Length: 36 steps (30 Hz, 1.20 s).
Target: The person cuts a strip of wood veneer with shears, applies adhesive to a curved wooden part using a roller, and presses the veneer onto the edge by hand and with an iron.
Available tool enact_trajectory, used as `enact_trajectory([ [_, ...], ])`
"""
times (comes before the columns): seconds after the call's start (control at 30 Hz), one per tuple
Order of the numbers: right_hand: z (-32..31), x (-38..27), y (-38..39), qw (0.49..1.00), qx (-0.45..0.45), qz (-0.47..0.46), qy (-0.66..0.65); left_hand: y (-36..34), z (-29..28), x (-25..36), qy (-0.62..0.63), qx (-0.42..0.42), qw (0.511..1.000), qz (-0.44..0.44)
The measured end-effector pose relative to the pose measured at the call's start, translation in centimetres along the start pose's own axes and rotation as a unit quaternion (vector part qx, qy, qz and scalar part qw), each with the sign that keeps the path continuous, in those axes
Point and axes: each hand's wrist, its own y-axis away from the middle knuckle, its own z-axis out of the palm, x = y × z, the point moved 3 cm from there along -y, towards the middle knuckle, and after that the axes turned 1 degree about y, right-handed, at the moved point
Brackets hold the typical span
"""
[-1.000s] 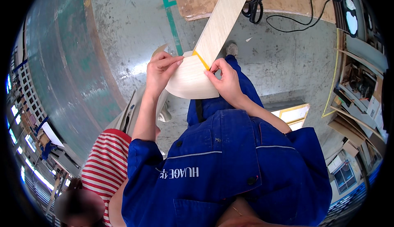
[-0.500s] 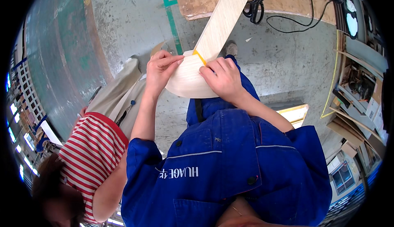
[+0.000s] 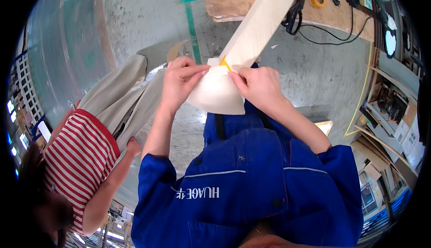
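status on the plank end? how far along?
Done: a pale sheet already covers the plank end. In hand: left hand and right hand pinch the sheet beside a yellow strip. Left: the lower edge hangs loose.

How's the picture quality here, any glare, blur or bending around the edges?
Head view: evenly lit and sharp on both hands, left hand and right hand, and the pale board; soft glare on the concrete floor; fisheye bends the shelves at the rim; corners are black.
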Motion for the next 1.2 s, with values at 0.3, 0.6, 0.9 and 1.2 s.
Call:
enact_trajectory([
  [0.3,0.5,0.1,-0.3,0.988,-0.131,0.039,-0.065,0.3,-0.2,0.3,-0.018,-0.023,0.999,0.021],
  [0.6,0.8,-1.1,-1.8,0.988,-0.139,0.010,-0.073,-0.4,-1.0,0.3,-0.009,-0.061,0.998,0.026],
  [0.9,0.6,-1.5,-2.1,0.983,-0.161,0.023,-0.089,-0.4,-1.5,-0.1,0.001,-0.080,0.996,0.032],
  [1.2,0.7,-1.7,-2.2,0.984,-0.148,0.026,-0.093,-0.6,-1.8,0.1,-0.006,-0.089,0.996,0.011],
])
